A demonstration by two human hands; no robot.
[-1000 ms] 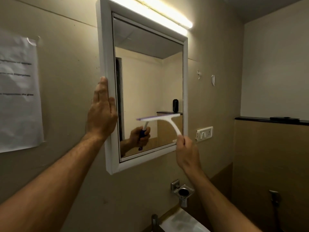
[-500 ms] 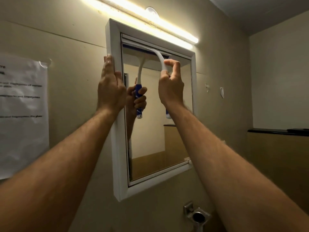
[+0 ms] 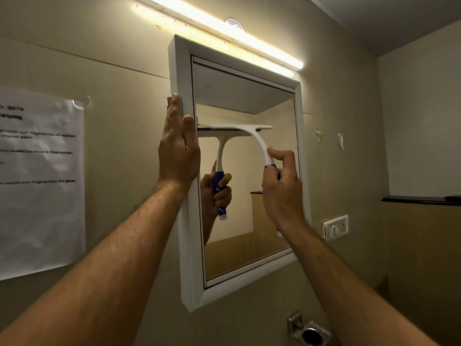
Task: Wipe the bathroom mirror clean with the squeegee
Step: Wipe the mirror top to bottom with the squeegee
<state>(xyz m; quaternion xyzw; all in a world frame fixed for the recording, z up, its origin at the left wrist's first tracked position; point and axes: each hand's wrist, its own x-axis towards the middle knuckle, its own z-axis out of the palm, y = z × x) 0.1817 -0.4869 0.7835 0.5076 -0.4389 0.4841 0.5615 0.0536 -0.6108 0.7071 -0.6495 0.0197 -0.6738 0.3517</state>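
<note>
A white-framed bathroom mirror [image 3: 274, 116] hangs on the beige wall. The white squeegee [image 3: 252, 132] with a blue grip lies with its blade flat across the glass, about a third of the way down. My right hand [image 3: 282, 193] is closed around its blue handle, low and right of the blade. My left hand [image 3: 178, 148] presses flat against the left side of the mirror frame [image 3: 185, 245], fingers pointing up. The glass reflects the squeegee and my right hand.
A lit tube light [image 3: 224, 33] runs above the mirror. A printed paper sheet [image 3: 40, 181] is taped to the wall at left. A switch plate [image 3: 335, 227] sits right of the mirror, a metal holder [image 3: 309, 330] below it, a dark ledge [image 3: 421, 199] at far right.
The squeegee went from the mirror's bottom up to its top edge, and has now come down to about a third of the way. My left hand stays on the frame.
</note>
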